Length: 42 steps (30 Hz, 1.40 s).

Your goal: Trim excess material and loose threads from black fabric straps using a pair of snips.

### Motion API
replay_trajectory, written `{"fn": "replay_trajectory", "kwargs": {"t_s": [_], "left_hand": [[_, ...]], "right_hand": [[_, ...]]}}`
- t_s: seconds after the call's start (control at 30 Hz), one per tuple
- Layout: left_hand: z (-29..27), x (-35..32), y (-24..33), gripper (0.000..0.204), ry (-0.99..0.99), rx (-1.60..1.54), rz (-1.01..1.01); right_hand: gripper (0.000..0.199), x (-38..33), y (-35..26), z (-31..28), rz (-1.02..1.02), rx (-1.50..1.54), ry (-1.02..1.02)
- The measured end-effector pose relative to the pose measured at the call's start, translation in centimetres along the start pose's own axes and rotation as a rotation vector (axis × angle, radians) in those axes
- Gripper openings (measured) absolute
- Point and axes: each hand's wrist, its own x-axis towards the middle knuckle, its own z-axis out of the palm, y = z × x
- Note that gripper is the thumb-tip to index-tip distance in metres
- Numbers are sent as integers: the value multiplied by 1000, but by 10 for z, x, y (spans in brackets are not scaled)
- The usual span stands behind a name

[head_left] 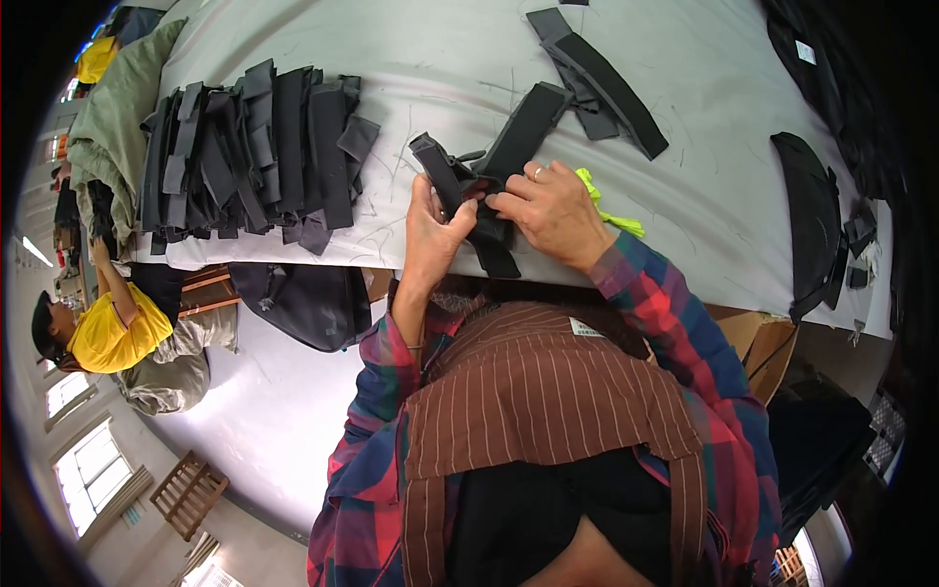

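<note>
Both my hands work on a dark padded fabric strap (445, 174) at the near edge of the white table. My left hand (435, 230) is closed around its lower part, the thumb pressed to the fabric. At its inner side, the fingertips of my right hand (550, 213) pinch together; whatever small part they grip is too hidden to name. Another black strap (528, 125) lies just beyond my hands, slanting away to the right. Beside my right wrist is a bright yellow-green item (611, 205), partly covered by the hand.
A row of stacked dark straps (256, 147) fills the table's left. More straps (606, 83) lie at the far right. Black bag parts (807, 215) rest by the right edge. A person in a yellow top (117, 328) works at the left; a black bag (303, 303) sits below the table edge.
</note>
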Motion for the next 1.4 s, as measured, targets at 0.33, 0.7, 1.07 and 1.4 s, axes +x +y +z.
{"fn": "replay_trajectory", "kwargs": {"t_s": [0.33, 0.7, 1.07, 1.4], "left_hand": [[-3, 1, -5, 34, -14, -24, -5], [-2, -1, -1, 35, -27, -29, -30], [-2, 0, -4, 35, -25, -59, -20], [-3, 0, -2, 37, -20, -53, -29]], "right_hand": [[12, -2, 4, 3, -34, 29, -29], [12, -3, 3, 3, 8, 57, -35], [12, -4, 2, 4, 14, 19, -22], [10, -3, 0, 7, 15, 57, -16]]}}
